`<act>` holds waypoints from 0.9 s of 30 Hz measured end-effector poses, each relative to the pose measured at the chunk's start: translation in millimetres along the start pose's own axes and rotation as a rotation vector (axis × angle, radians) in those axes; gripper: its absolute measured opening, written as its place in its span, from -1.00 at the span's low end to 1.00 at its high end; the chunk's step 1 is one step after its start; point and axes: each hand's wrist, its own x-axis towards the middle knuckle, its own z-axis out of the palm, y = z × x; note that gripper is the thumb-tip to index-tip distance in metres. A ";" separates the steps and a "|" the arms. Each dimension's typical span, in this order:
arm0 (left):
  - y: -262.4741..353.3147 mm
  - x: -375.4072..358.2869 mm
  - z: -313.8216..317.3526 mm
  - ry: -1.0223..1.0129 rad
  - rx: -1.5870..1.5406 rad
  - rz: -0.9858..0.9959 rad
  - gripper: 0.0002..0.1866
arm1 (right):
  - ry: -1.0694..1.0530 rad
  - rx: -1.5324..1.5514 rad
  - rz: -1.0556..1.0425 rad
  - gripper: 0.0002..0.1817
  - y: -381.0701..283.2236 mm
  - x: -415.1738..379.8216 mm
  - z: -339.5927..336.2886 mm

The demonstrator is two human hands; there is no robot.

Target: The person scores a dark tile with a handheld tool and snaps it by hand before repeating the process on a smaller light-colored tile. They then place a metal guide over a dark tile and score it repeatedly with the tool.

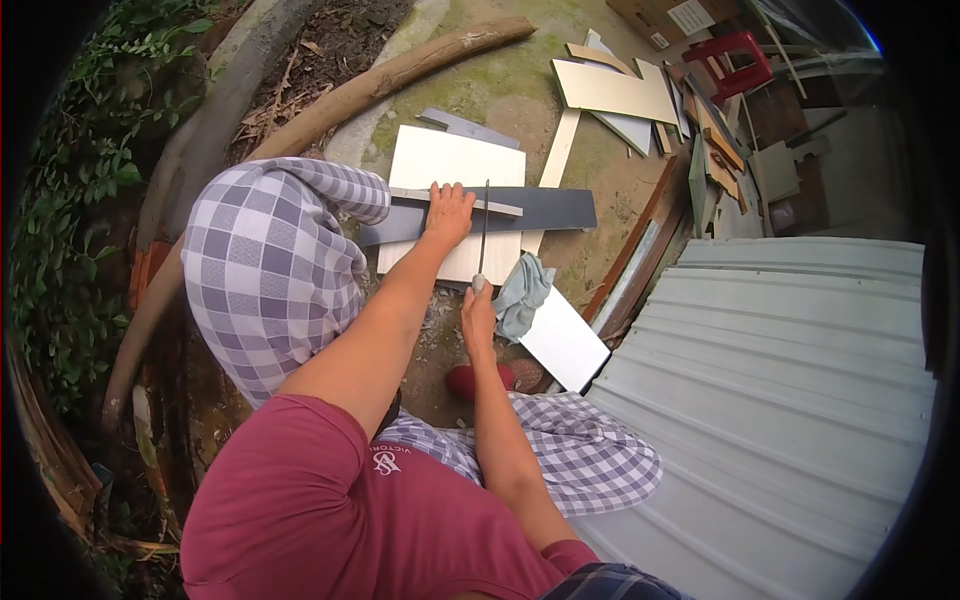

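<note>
My left hand (pixel 450 212) is on a thin, pale wooden strip (pixel 505 209), its fingers curled over the far edge and pressing it down. Beneath the strip lie a dark grey board (pixel 560 208) and a larger cream board (pixel 455 155). Gripped in my right hand (pixel 479 318) is the handle of a narrow-bladed handsaw (pixel 484 235). Its blade points away from me and crosses the strip just right of my left hand. Beside my right hand hangs a crumpled grey-green cloth (pixel 525 295), partly over a white board (pixel 563 340).
Several offcut boards (pixel 620 92) are piled at the upper right near a red plastic stool (pixel 728 65) and a cardboard box (pixel 670 18). Corrugated metal sheeting (pixel 780 400) fills the right side. A curved log (pixel 400 75) and leafy plants (pixel 70 200) border the left.
</note>
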 end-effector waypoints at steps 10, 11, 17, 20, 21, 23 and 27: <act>0.0 2.0 3.1 0.012 0.036 -0.010 -0.69 | 0.019 0.008 -0.043 -0.60 18.7 -18.4 0.9; 1.0 0.9 0.8 -0.014 0.032 -0.013 -0.69 | 0.020 0.007 -0.042 -0.60 20.2 -13.7 1.4; -1.0 0.7 6.1 -0.004 0.005 0.000 -0.70 | -0.067 -0.068 -0.024 -0.60 -19.0 27.4 -13.6; 0.5 -2.6 0.4 -0.008 -0.001 0.009 -0.73 | -0.067 -0.072 -0.023 -0.60 -22.5 29.8 -14.2; -0.3 -2.8 1.7 0.000 0.004 0.023 -0.73 | -0.060 -0.067 -0.020 -0.60 -21.1 25.8 -13.6; -0.5 -1.9 7.0 0.000 0.040 0.023 -0.67 | -0.036 -0.049 -0.024 -0.61 -6.1 9.6 -8.1; 3.2 -3.2 3.7 -0.004 0.027 0.011 -0.71 | 0.032 -0.071 0.010 -0.64 4.7 -4.3 -3.8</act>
